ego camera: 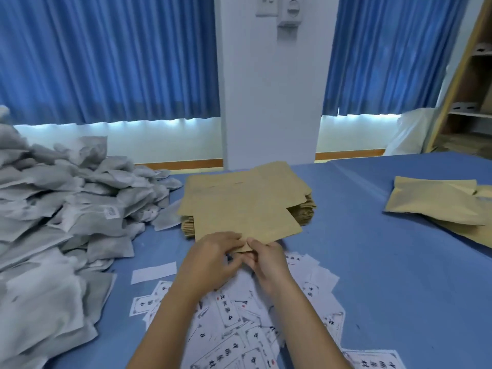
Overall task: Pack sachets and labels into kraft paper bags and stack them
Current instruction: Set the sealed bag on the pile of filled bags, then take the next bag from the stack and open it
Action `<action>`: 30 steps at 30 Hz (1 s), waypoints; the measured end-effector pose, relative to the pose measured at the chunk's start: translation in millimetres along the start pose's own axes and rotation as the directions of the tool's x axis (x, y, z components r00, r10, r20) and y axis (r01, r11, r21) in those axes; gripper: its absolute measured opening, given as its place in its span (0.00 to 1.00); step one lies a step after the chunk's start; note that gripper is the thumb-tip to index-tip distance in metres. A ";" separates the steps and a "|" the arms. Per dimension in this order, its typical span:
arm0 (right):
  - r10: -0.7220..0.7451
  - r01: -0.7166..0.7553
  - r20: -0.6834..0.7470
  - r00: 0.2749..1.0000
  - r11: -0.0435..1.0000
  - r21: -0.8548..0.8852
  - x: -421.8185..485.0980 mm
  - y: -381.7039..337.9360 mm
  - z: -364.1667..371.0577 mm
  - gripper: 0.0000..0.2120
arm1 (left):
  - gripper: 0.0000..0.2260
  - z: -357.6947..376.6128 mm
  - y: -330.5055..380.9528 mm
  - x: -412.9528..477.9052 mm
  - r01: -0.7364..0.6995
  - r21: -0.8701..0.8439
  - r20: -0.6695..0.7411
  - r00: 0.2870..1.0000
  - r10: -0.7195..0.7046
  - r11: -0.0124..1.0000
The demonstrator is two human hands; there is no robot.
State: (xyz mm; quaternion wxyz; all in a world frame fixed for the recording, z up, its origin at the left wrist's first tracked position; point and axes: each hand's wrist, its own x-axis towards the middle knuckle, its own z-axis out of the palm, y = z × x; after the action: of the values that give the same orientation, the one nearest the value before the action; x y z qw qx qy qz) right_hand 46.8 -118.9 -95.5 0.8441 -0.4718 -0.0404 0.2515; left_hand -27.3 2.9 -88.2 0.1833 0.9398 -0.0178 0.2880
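Note:
A stack of flat kraft paper bags [247,198] lies in the middle of the blue table. The top kraft bag [250,225] sticks out toward me, and both hands pinch its near edge: my left hand [213,258] on the left, my right hand [266,258] on the right, thumbs on top. A big heap of grey-white sachets [61,209] fills the left side. Printed white labels [239,328] lie scattered under my forearms. Filled kraft bags [436,203] rest at the right.
The blue table [386,275] has open surface between the bag stack and the filled bags. A white pillar [269,89] and blue curtains [106,57] stand behind it. Wooden shelving [468,83] and a white plastic bag [407,131] are at the far right.

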 end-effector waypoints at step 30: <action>0.063 0.006 0.380 0.923 0.984 -0.178 -18.9 1.9 -0.6 0.15 | 0.07 -29.6 -18.1 -14.9 0.180 -0.335 0.079 0.984 -0.162 0.925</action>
State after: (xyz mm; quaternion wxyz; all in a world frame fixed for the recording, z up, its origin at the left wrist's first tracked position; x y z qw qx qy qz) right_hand 29.8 -127.3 -94.2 0.7711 -0.4866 -0.2201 0.3467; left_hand -53.0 29.2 -79.7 0.3670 0.8987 0.0100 0.2400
